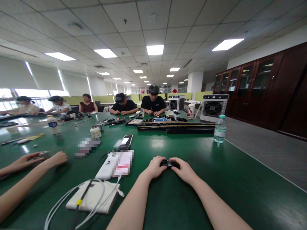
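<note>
- Left hand point(156, 166): grasping the left end of a small black device point(169, 164), fingers curled over its far side, thumb at the near side.
- Right hand point(184, 169): grasping the right end of the same device in like manner; the two hands apart, the middle of the device visible between them.
- Device: held low over the green table point(227, 185), between the forearms; whether it touches the surface cannot be told. Fine detail too small to read.
- Left of the hands: a white case point(104, 166) marked "2", a blurred item point(123, 163) beside it, and a dark handset point(125, 142) just beyond.
- Nearer the wearer: a cream pad point(92, 198), crossed by a white cable point(53, 202) and a black cord bearing a yellow tag point(79, 202).
- Far left: a neighbour's two hands; one point(28, 160) at a small grey object, the other point(59, 158) loosely closed.
- Right, beyond the hands: a water bottle point(220, 131), upright, capped, near the end of black rails point(190, 127).
- Across the table: a co-worker point(153, 103) in a black shirt, seated behind assorted parts.
</note>
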A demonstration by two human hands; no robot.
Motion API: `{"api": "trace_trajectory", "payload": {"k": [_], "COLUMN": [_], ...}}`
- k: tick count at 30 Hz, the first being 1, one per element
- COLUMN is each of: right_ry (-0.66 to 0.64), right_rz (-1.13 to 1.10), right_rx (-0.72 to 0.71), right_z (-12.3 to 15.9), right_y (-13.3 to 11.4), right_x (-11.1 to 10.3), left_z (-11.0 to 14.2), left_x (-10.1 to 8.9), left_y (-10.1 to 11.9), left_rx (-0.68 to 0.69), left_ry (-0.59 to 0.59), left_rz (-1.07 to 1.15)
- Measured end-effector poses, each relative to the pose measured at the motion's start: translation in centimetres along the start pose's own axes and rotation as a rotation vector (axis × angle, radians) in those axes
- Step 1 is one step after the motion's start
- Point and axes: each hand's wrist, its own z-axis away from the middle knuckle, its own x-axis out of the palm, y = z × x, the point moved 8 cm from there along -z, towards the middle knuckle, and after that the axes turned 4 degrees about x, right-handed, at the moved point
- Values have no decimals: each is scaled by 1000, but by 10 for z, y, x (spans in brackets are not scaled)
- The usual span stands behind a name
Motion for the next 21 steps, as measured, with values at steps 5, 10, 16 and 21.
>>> {"api": "trace_trajectory", "payload": {"k": [5, 10, 16, 21], "right_ry": [8, 10, 15, 20], "right_rz": [96, 132, 86, 86], "right_rx": [-25, -25, -56, -13], "right_z": [-1, -1, 2, 2], "right_y": [-2, 0, -5, -4], "right_x": [1, 2, 0, -2], "left_z": [-1, -1, 0, 1], "left_x": [2, 3, 2, 1], "left_y": [-1, -2, -2, -3], "left_rx": [5, 6, 7, 11], "left_ry": [-2, 1, 7, 1], "left_rz": [-10, -9, -12, 4]}}
